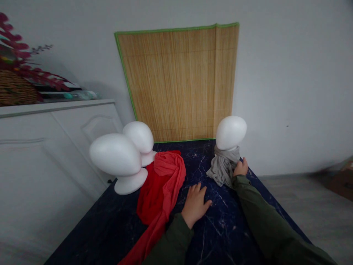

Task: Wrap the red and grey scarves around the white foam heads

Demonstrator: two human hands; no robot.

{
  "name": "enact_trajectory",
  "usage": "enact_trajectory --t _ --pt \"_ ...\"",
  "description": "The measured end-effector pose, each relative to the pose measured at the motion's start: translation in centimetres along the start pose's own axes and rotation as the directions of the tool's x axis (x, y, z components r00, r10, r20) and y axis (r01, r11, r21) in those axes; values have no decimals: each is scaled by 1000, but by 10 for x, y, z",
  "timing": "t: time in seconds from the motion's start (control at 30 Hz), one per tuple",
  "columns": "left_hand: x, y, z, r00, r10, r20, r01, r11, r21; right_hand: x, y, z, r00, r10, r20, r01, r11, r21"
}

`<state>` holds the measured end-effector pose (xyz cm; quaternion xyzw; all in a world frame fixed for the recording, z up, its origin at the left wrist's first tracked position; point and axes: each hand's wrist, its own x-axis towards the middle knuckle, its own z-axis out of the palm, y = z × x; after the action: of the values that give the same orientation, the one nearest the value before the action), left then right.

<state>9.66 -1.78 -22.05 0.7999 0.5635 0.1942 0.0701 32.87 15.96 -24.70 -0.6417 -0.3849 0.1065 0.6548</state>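
Observation:
My left hand (195, 203) rests flat on the dark marbled table (220, 228), fingers spread, just right of a red scarf (161, 184) that trails toward the front edge. My right hand (241, 168) grips the grey scarf (223, 165) wrapped around the neck of a white foam head (231, 131) at the right. Two more bare white foam heads (116, 154) (139, 137) stand at the left, beside the red scarf.
A bamboo mat (179, 81) with green edging leans on the wall behind the table. A white cabinet (55, 147) stands at the left with a wicker basket (13, 88) and red flowers on top. Grey floor and a cardboard box (342, 180) lie to the right.

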Motion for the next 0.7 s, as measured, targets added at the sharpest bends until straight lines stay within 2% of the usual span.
enact_trajectory --t 0.03,0.1,0.13,0.2,0.23,0.3,0.37,0.47,0.53,0.6,0.63,0.7 --pt "2 -7 -6 994 -56 -96 61 997 46 -5 -4 -7 1000 -29 -1 29 999 -17" --pt "6 -25 -17 936 -188 -299 236 962 134 -18 -15 -20 992 -123 36 124 992 -30" --pt "7 -34 -22 892 -255 -373 334 928 164 -26 -22 -26 981 -169 98 169 986 2" --pt "6 -52 -28 822 -374 -430 489 850 195 -47 -36 -34 932 -223 287 191 972 136" --pt "6 -58 -30 805 -415 -424 531 823 201 -60 -42 -36 892 -235 388 164 965 206" --pt "5 -65 -34 803 -445 -396 548 812 200 -88 -49 -35 794 -199 575 35 958 283" --pt "5 -63 -39 814 -420 -402 524 830 194 -115 -53 -30 655 -120 746 -122 958 261" --pt "6 -47 -46 839 -299 -454 388 915 115 -137 -59 -26 401 -36 915 -325 929 179" --pt "4 -29 -44 877 -149 -456 194 980 53 -139 -66 -30 225 -15 974 -475 871 123" --pt "-1 -9 -37 925 44 -377 -34 999 33 -134 -74 -41 35 -41 999 -649 759 54" --pt "-5 3 -32 944 147 -295 -146 989 25 -131 -78 -48 -24 -72 997 -714 700 33" --pt "-12 26 -21 939 331 -91 -335 941 -38 -126 -83 -60 -90 -130 987 -776 630 12"
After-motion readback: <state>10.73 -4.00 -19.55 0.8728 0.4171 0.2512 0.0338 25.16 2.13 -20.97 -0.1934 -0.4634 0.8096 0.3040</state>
